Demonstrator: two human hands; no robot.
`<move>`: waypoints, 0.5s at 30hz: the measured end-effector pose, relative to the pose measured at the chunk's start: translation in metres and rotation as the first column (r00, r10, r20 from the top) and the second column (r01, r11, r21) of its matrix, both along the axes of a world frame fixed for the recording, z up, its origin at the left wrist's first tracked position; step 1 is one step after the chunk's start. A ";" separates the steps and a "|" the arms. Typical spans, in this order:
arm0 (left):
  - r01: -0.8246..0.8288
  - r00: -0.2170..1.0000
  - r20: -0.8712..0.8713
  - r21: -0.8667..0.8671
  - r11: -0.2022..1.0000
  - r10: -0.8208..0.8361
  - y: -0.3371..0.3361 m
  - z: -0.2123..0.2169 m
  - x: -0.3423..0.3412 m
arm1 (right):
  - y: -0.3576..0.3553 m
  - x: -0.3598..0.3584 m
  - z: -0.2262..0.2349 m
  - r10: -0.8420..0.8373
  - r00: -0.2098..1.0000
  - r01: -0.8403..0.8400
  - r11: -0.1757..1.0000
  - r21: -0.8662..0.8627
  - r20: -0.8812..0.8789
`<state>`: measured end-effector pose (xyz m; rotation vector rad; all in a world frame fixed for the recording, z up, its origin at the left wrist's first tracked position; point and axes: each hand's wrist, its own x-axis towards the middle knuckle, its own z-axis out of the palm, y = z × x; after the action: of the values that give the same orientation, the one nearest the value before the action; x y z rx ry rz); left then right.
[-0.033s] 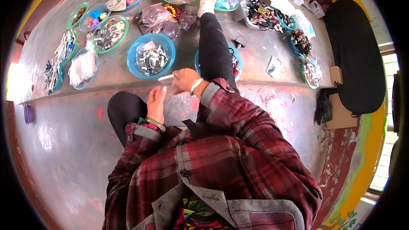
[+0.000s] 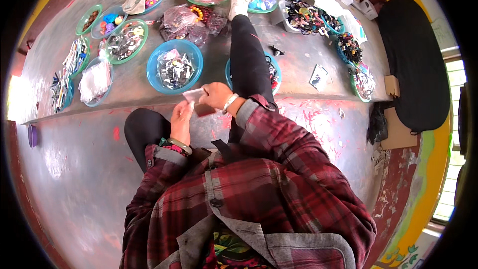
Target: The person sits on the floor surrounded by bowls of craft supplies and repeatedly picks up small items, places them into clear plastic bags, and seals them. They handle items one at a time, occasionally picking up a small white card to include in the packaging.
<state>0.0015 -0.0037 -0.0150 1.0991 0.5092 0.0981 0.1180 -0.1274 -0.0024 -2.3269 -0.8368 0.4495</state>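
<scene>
Pinkish flat packet [image 2: 193,95] sits between the hands; fingers of the right hand [image 2: 217,95] pinch its edge; whether the left hand [image 2: 181,120] grips, we cannot tell; we judge it light, flexible, slippery, best held by opposite edges

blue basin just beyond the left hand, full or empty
Partly filled: a loose pile of small silvery and dark items covers the middle of the blue basin, with bare blue wall showing around it.

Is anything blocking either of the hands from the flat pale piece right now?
Nothing visible. The right hand pinches the flat pale piece; the left hand is at its near edge, though blur hides whether it touches. The blue basin lies beyond them, not between.
</scene>
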 end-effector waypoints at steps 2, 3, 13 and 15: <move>0.186 0.982 0.082 -0.249 0.951 -0.170 0.001 0.012 0.001 | -0.016 -0.011 -0.005 0.029 0.825 0.111 0.971 0.213 -0.565; 0.223 0.972 0.016 -0.402 0.888 -0.236 0.004 0.011 -0.002 | -0.021 -0.020 -0.001 0.106 0.710 0.168 0.935 0.313 -0.696; 0.344 0.916 -0.064 -0.384 0.857 -0.397 -0.004 0.008 -0.010 | -0.032 -0.028 -0.026 0.030 0.813 0.229 0.902 0.366 -0.582; 0.316 0.939 -0.021 -0.342 0.885 -0.343 -0.002 -0.005 -0.011 | -0.031 -0.031 -0.014 -0.081 0.846 0.302 0.887 0.349 -0.527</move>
<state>-0.0100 -0.0061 -0.0205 0.8425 0.3863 -0.3255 0.0872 -0.1584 -0.0161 -1.7481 -0.3822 0.6714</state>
